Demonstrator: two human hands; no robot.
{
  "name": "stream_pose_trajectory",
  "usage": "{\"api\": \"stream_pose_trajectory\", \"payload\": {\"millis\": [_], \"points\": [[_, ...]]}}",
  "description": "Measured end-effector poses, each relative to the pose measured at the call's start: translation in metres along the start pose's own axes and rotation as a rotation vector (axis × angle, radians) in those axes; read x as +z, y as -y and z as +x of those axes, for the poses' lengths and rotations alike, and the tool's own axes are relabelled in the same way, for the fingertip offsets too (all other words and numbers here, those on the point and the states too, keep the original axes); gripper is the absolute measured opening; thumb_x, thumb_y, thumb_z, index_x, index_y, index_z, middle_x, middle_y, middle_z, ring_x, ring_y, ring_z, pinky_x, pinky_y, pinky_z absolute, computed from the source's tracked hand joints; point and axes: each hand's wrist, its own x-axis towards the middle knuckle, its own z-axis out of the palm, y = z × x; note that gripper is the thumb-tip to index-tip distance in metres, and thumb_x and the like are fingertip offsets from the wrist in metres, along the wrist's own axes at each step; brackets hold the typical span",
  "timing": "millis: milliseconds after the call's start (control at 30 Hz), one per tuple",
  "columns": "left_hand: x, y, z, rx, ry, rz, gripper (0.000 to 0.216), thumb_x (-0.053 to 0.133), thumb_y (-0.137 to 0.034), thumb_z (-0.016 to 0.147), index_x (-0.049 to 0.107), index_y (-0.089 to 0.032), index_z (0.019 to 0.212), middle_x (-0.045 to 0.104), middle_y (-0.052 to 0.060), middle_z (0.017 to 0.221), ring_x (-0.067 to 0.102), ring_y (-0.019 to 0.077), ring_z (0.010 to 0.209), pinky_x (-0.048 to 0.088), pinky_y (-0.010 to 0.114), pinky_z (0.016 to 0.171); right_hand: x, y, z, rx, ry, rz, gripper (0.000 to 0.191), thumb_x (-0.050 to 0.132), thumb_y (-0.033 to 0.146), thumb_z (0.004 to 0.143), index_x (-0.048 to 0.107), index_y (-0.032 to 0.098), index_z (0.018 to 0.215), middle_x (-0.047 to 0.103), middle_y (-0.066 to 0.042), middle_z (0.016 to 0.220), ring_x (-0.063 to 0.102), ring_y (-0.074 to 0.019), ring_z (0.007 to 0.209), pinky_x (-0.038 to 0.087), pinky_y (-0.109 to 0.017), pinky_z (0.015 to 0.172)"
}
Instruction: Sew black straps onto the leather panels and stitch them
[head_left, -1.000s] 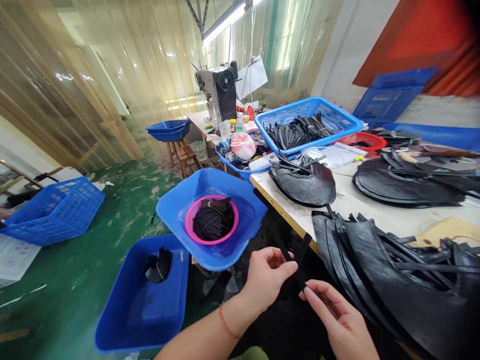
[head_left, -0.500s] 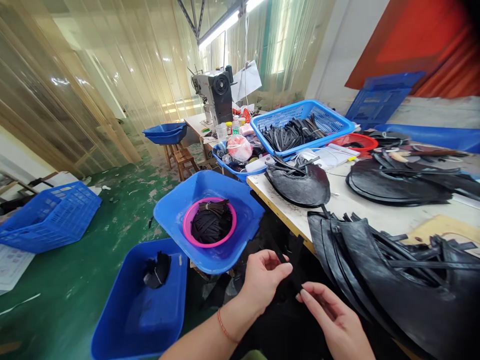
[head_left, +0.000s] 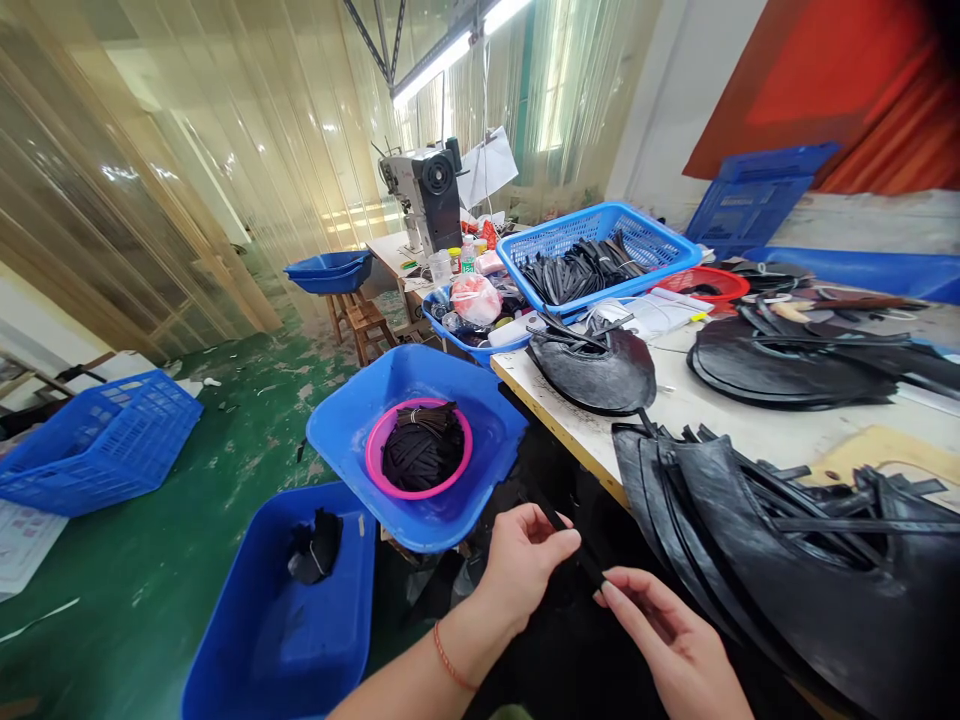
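Note:
A narrow black strip runs between my two hands, in front of the table's near edge. My left hand pinches it between thumb and fingers. Lower down, my right hand grips the strip's other part with thumb and forefinger. Against the dark background its ends are hard to make out. Just right of my hands lies a stack of curved black leather-like pieces on the white table. Left of my hands, a pink bowl holds black strips and a tied bundle.
The pink bowl sits in a blue tub; a lower blue tub holds a small black bundle. A blue basket of black strips and a red basket stand on the table. Behind is a sewing machine. A blue crate lies left.
The strip's upper end, which stuck up beside my left hand, now lies closer in line between both hands. My hands have barely moved, and the view has shifted slightly.

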Motion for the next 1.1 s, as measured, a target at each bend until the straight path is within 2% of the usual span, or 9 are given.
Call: {"api": "stream_pose_trajectory", "payload": {"millis": [167, 500, 733, 900, 967, 1033, 1100], "points": [[-0.001, 0.001, 0.000, 0.001, 0.008, 0.006, 0.016, 0.075, -0.022, 0.062, 0.067, -0.013, 0.073, 0.064, 0.000, 0.068, 0.053, 0.0108, 0.065, 0.040, 0.024, 0.066, 0.000, -0.003, 0.000, 0.012, 0.001, 0.021, 0.039, 0.080, 0.055, 0.058, 0.074, 0.021, 0.075, 0.071, -0.006, 0.071, 0.069, -0.0227, 0.070, 0.057, -0.025, 0.067], [-0.001, 0.003, -0.001, 0.001, 0.007, 0.016, 0.017, 0.076, -0.022, 0.062, 0.067, -0.013, 0.073, 0.064, 0.000, 0.069, 0.054, 0.0121, 0.067, 0.041, 0.025, 0.067, -0.009, -0.027, 0.001, 0.006, 0.084, -0.002, 0.032, 0.076, 0.050, 0.072, 0.073, 0.021, 0.086, 0.071, -0.004, 0.082, 0.067, -0.0214, 0.080, 0.055, -0.024, 0.073], [-0.001, 0.003, -0.001, 0.008, 0.028, 0.057, 0.018, 0.079, -0.024, 0.064, 0.066, -0.014, 0.072, 0.062, 0.000, 0.067, 0.053, 0.0116, 0.066, 0.041, 0.024, 0.066, -0.006, -0.016, -0.001, -0.027, 0.040, -0.001, 0.034, 0.076, 0.053, 0.068, 0.073, 0.021, 0.080, 0.070, -0.005, 0.076, 0.067, -0.0228, 0.075, 0.055, -0.027, 0.069], [-0.001, 0.003, -0.005, 0.015, 0.075, 0.104, 0.023, 0.080, -0.029, 0.066, 0.066, -0.014, 0.074, 0.059, -0.001, 0.066, 0.052, 0.0115, 0.066, 0.040, 0.024, 0.065, -0.003, -0.012, -0.003, -0.074, 0.065, -0.034, 0.032, 0.068, 0.053, 0.076, 0.071, 0.022, 0.080, 0.068, -0.005, 0.076, 0.066, -0.0230, 0.073, 0.054, -0.030, 0.068], [-0.002, 0.002, -0.007, 0.011, 0.108, 0.117, 0.025, 0.081, -0.031, 0.065, 0.065, -0.014, 0.074, 0.058, -0.002, 0.066, 0.050, 0.0111, 0.065, 0.039, 0.023, 0.063, -0.004, -0.013, -0.002, -0.123, 0.021, -0.074, 0.030, 0.066, 0.052, 0.078, 0.071, 0.022, 0.081, 0.069, -0.007, 0.085, 0.066, -0.0246, 0.082, 0.053, -0.033, 0.073], [-0.003, -0.001, -0.010, 0.006, 0.136, 0.116, 0.027, 0.082, -0.032, 0.065, 0.064, -0.014, 0.075, 0.058, -0.002, 0.066, 0.050, 0.0107, 0.064, 0.039, 0.022, 0.062, -0.004, -0.016, -0.001, -0.157, -0.073, -0.124, 0.030, 0.066, 0.051, 0.076, 0.071, 0.023, 0.086, 0.068, -0.010, 0.104, 0.064, -0.0277, 0.096, 0.051, -0.037, 0.081], [-0.004, -0.005, -0.013, 0.005, 0.138, 0.107, 0.029, 0.083, -0.035, 0.065, 0.064, -0.015, 0.075, 0.058, -0.002, 0.067, 0.049, 0.0099, 0.064, 0.039, 0.021, 0.061, -0.004, -0.019, 0.001, -0.106, -0.159, -0.119, 0.040, 0.070, 0.052, 0.071, 0.070, 0.024, 0.099, 0.063, -0.012, 0.122, 0.060, -0.0309, 0.108, 0.050, -0.041, 0.086]]}}
